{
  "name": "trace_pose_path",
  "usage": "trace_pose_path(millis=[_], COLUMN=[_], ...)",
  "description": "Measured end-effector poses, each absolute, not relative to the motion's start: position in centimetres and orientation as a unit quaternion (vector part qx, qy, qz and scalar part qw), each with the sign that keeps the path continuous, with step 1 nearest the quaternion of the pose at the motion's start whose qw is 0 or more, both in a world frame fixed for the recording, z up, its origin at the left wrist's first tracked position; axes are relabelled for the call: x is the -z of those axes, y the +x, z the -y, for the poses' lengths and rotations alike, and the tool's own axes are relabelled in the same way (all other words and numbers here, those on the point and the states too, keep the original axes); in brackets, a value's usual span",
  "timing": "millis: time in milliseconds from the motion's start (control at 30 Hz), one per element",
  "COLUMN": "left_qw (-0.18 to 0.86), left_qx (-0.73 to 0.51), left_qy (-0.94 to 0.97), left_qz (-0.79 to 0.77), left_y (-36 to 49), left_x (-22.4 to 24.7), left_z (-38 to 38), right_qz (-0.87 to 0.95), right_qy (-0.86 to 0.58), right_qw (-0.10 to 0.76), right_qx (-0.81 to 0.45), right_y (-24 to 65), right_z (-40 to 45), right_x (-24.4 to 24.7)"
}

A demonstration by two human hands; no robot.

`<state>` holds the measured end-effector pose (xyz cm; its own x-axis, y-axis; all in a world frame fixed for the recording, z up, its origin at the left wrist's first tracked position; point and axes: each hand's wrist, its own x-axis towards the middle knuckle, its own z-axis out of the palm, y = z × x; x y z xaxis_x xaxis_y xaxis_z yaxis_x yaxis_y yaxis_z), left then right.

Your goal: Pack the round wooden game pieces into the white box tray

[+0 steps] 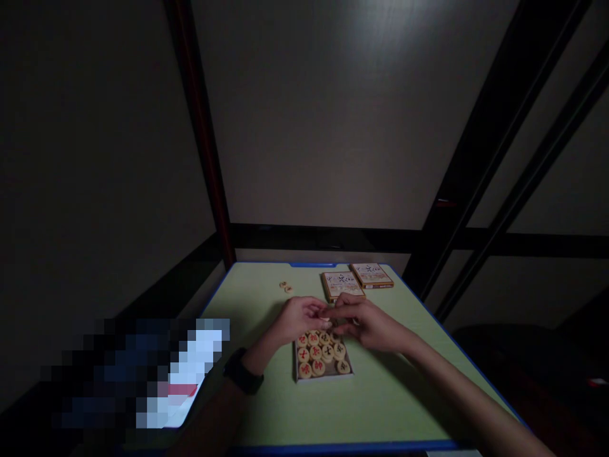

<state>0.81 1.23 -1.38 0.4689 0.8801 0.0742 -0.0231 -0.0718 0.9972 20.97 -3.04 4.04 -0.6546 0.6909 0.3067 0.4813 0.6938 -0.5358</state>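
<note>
A shallow box (325, 377) on the green table holds several round wooden pieces with red or black characters. Over its far end, my left hand (301, 317) has its fingers curled round a pale round piece (325, 318). My right hand (364, 322) meets it from the right, its index finger reaching across to that piece and its other fingers bent above the box's far right corner. Near the box's front edge, a gap shows between a red-marked piece (318, 367) and a black-marked piece (343, 367). The hands hide the box's far edge.
Two flat printed boxes, one nearer (343, 285) and one farther right (372, 275), lie at the back of the green table (266, 412). Two loose round pieces (286, 287) rest at the back left. A blurred bright object (190, 368) is beside the table's left edge.
</note>
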Motion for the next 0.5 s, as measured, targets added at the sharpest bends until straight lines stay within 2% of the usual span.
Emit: trace_pose_path(millis=[200,333,433,500], left_qw=[0.645,0.645,0.636,0.598], left_qx=[-0.254,-0.222,-0.248,-0.310], left_qy=[0.654,0.670,0.664,0.659], left_qz=[-0.303,-0.293,-0.305,-0.335], left_y=[0.2,-0.1,-0.7,-1.2], left_x=[0.5,0.4,0.3,0.1], left_z=[-0.3,-0.3,-1.0,-1.6], right_qz=[0.905,0.896,0.882,0.877], right_qy=[-0.292,-0.299,-0.325,-0.323], right_qw=[0.195,0.197,0.205,0.187], right_qx=[-0.239,-0.261,-0.272,-0.301], right_y=[19.8,20.0,20.6,20.9], right_z=[2.9,3.3,3.8,4.0], right_x=[-3.8,-3.9,-3.5,-2.9])
